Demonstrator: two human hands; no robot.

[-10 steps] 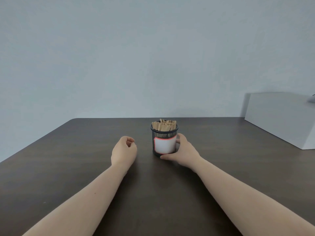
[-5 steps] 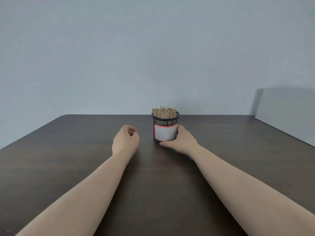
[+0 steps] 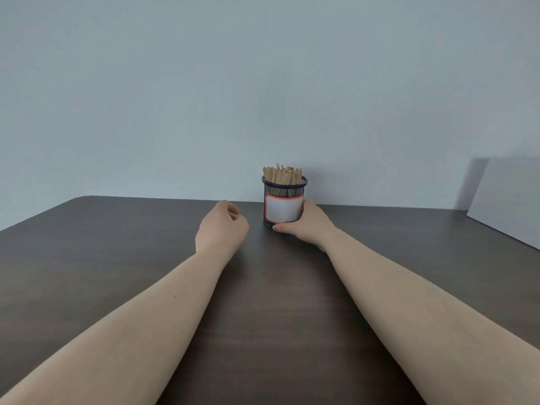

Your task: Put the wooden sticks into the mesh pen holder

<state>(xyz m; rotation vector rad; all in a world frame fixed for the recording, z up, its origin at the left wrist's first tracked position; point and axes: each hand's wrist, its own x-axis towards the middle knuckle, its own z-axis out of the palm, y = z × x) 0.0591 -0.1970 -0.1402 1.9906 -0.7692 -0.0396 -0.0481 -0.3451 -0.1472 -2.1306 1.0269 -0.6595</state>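
A black mesh pen holder [image 3: 284, 190] with a white, red-edged label stands upright near the far edge of the dark table [image 3: 87, 258]. Several wooden sticks [image 3: 282, 174] stand packed inside it, their tips above the rim. My right hand [image 3: 306, 226] wraps the holder's right side and base, thumb across the front bottom. My left hand [image 3: 221, 229] rests on the table just left of the holder, fingers curled loosely into a fist, holding nothing and not touching the holder.
A white box [image 3: 511, 197] sits at the far right of the table against the pale wall. The table's far left corner is rounded.
The view has tilted upward, so the holder and hands sit lower in frame against more wall. The holder has slid a little farther away with my right hand still on it.
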